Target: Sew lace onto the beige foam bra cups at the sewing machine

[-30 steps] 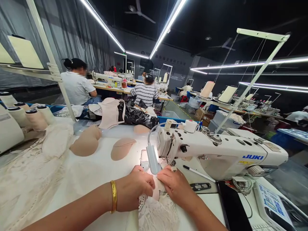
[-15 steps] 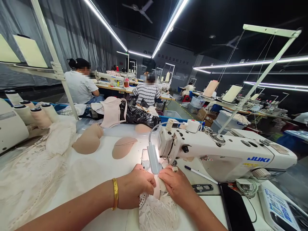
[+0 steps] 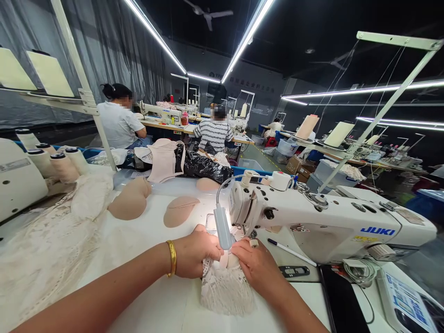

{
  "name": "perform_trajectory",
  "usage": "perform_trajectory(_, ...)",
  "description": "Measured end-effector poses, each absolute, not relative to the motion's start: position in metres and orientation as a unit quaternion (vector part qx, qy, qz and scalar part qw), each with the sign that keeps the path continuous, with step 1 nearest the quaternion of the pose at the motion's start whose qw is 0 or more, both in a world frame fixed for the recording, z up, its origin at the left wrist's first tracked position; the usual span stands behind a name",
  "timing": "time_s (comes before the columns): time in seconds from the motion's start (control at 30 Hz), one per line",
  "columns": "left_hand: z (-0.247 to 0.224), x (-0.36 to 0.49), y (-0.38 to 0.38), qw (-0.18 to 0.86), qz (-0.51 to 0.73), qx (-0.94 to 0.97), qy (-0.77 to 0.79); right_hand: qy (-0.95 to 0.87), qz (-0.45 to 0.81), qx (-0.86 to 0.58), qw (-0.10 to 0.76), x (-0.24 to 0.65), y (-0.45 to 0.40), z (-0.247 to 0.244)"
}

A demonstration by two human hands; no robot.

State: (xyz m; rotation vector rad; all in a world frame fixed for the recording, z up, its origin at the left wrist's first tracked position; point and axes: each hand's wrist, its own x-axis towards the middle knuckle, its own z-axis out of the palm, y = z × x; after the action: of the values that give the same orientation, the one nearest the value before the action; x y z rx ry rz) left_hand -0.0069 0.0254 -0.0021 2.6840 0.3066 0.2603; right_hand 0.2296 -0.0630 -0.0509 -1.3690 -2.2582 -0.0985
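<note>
A white sewing machine [image 3: 312, 217] stands on the right, its needle end partly hidden by a small grey lamp [image 3: 224, 229]. Below the lamp, my left hand [image 3: 196, 252], with a gold bracelet at the wrist, pinches the left edge of a cream lace piece [image 3: 227, 289]. Fingers together, my right hand [image 3: 255, 263] presses on the right side of the same piece, close to the machine's needle area. The lace hangs down between both hands toward the front of the table. A beige strip lies on it between the fingers.
Beige cups [image 3: 180, 212] and a heap of cream lace [image 3: 52, 249] lie to the left. Right of the hands are a white pen [image 3: 291, 252], a black phone-like slab [image 3: 342, 300] and a coiled cable [image 3: 360, 270]. Thread cones [image 3: 64, 167] stand far left. Two people sit ahead.
My left hand has moved slightly up and toward the machine, and the lace between the hands has shifted up and lies flatter. The whole view has shifted a little.
</note>
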Motion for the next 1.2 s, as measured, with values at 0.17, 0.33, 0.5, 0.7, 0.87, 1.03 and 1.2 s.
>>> perform_trajectory(0.17, 0.002, -0.008, 0.026, 0.255, 0.145, 0.950, 0.109, -0.845, -0.019, -0.469, 0.256, 0.230, -0.065, -0.049)
perform_trajectory(0.33, -0.002, -0.008, 0.020, 0.234, 0.132, 0.957, 0.112, -0.862, -0.018, -0.436, 0.257, 0.229, -0.067, -0.047)
perform_trajectory(0.5, -0.004, -0.008, 0.022, 0.127, 0.084, 0.981, 0.120, -0.849, -0.029, -0.467, 0.244, 0.232, -0.067, -0.051)
perform_trajectory(0.7, -0.005, -0.008, 0.031, 0.104, 0.080, 0.981, 0.142, -0.816, -0.071, -0.508, 0.267, 0.237, -0.064, -0.052)
perform_trajectory(0.87, -0.010, -0.007, 0.037, 0.094, 0.095, 0.979, 0.153, -0.798, -0.062, -0.491, 0.343, 0.239, -0.057, -0.052)
perform_trajectory(1.03, -0.014, -0.007, 0.036, 0.096, 0.097, 0.980, 0.148, -0.798, -0.070, -0.484, 0.353, 0.237, -0.058, -0.049)
perform_trajectory(1.2, -0.011, -0.014, 0.033, 0.101, 0.088, 0.979, 0.153, -0.796, -0.064, -0.488, 0.351, 0.236, -0.062, -0.046)
